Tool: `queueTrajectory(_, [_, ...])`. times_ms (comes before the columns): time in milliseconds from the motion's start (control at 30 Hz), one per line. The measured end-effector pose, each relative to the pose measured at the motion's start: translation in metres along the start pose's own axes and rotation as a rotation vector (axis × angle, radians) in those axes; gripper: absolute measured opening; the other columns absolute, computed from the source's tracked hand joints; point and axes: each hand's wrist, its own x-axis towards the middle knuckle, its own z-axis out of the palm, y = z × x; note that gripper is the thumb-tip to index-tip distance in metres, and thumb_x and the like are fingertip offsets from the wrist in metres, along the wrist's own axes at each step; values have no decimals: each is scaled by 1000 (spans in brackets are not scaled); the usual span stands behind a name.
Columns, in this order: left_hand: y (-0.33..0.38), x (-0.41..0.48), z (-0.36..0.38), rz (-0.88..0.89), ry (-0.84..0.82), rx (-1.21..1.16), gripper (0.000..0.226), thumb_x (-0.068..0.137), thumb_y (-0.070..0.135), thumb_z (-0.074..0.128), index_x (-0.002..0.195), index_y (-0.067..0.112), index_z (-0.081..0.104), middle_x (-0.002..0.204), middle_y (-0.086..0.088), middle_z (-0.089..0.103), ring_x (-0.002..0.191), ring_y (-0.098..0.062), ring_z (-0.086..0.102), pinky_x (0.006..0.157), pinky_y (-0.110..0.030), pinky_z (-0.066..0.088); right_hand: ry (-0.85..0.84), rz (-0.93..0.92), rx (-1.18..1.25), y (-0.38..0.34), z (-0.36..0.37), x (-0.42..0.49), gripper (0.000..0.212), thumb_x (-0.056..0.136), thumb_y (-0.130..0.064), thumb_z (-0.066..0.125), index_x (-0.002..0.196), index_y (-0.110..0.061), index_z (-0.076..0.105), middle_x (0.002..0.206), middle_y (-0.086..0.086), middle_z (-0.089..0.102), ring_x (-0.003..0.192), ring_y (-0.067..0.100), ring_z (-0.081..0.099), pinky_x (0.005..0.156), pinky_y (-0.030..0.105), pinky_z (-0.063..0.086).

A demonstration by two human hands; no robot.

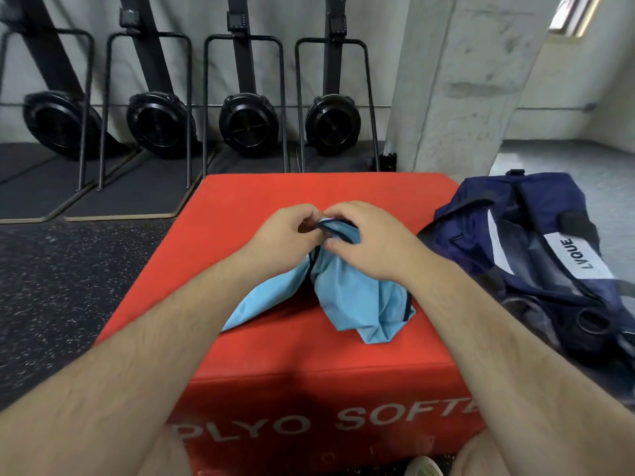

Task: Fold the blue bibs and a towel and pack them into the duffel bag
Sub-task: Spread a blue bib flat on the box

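Both hands, left (285, 235) and right (371, 242), pinch the bib (350, 293) by its dark-trimmed edge, lifting it off the red box (240, 201), likely to find corners for folding. Its tail rests there, beside the bag (536, 242).

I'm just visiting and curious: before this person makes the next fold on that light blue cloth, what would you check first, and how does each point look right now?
1. Both hands hold the light blue fabric bib: ok. The left hand and right hand pinch its dark-trimmed top edge.
2. Bib lies flat for folding: not ok, it hangs bunched and creased.
3. Room on the red padded plyo box: ok, bare surface shows around the bib.
4. Navy fabric duffel bag near: ok, right beside the box.
5. Bag open for packing: cannot tell.
6. Towel on hand: cannot tell, none in view.
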Motion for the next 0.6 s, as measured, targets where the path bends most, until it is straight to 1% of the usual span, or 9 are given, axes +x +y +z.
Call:
queueTrajectory(100, [2,-1,-3,-20,-2,-20,12,88,1,63,86,13,60,74,4,60,65,-10,57,68,-31,53,103,3,55,-1,-4,5,8,91,-22,64,97,-25,68,94,-8,69,90,13,62,84,37,50])
queueTrajectory(200, [-6,-3,3,-98,-76,4,14,80,14,65,92,12,58,87,-7,66,81,-24,65,80,-47,56,196,9,270,-6,-12,2,16,94,-12,63,90,-27,65,90,-11,69,88,7,64,83,24,48])
queueTrajectory(267, [-14,-6,12,-85,-170,19,30,77,26,64,106,19,61,102,0,70,98,-21,67,86,-46,54,245,11,397,-14,-16,1,21,95,-11,63,88,-31,62,89,-13,67,88,3,63,83,18,47])
queueTrajectory(300, [-16,-7,16,-79,-187,23,31,78,27,63,108,22,62,105,4,71,101,-18,68,88,-44,55,271,11,423,-17,-19,1,22,96,-11,62,88,-32,60,88,-14,66,87,4,62,82,16,47])
queueTrajectory(367, [-10,-6,14,-63,-143,79,23,80,22,58,102,16,64,97,3,72,93,-17,67,82,-38,54,334,35,358,-17,-27,0,15,97,-14,60,90,-28,59,88,-13,64,85,7,59,78,11,43])
queueTrajectory(433, [-1,1,3,-52,19,117,9,85,15,58,90,10,62,80,1,66,73,-16,60,69,-31,49,398,90,199,-10,-41,-2,4,99,-19,57,97,-19,60,90,-8,62,86,9,55,70,15,37])
queueTrajectory(467, [3,4,-6,-60,95,76,5,88,12,58,86,11,62,75,1,63,65,-12,55,63,-28,46,417,131,134,-5,-48,-3,8,100,-21,55,101,-16,60,93,-5,62,87,11,54,69,20,34])
queueTrajectory(533, [17,8,-27,-57,198,-23,10,93,14,60,84,15,63,67,5,60,52,-3,48,52,-20,41,431,197,72,5,-60,-6,13,101,-25,54,105,-15,60,96,-3,61,88,14,53,70,24,30])
queueTrajectory(600, [33,6,-47,12,199,23,10,95,20,63,86,15,64,67,10,57,50,3,44,50,-11,36,451,209,63,6,-66,-7,15,102,-26,54,107,-13,61,96,-2,60,88,15,52,72,26,31])
